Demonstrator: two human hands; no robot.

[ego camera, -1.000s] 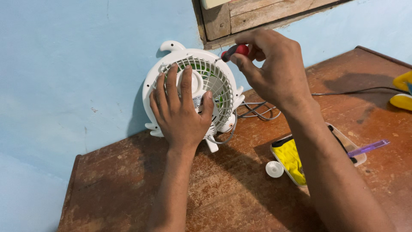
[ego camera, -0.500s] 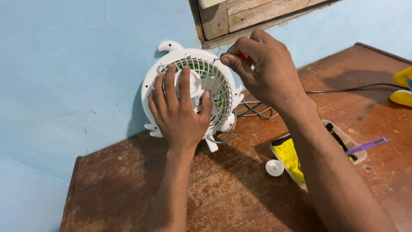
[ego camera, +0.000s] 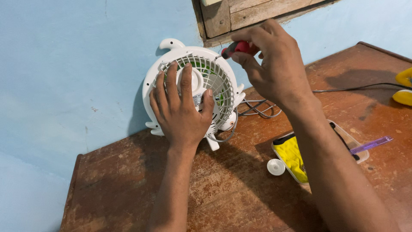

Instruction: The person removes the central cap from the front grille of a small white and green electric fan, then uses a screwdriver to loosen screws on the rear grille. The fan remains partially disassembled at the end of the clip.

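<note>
A small white fan (ego camera: 216, 81) with a round grille and green blades stands at the back of a brown wooden table (ego camera: 231, 189), against a blue wall. My left hand (ego camera: 180, 107) lies flat on the front of the grille, fingers spread, pressing it. My right hand (ego camera: 272, 64) grips a small screwdriver (ego camera: 234, 48) with a red and black handle. Its tip touches the upper right rim of the fan's frame.
A clear plastic tray (ego camera: 343, 139) with a yellow cloth (ego camera: 294, 157), a dark tool and a purple stick sits to the right. A small white cap (ego camera: 275, 167) lies beside it. The fan's grey cord (ego camera: 257, 109) coils behind. A yellow object (ego camera: 404, 88) rests at the far right edge.
My right hand has turned on the screwdriver, so the red handle shows again after being mostly covered half a second ago. My left hand and the fan have stayed in place.
</note>
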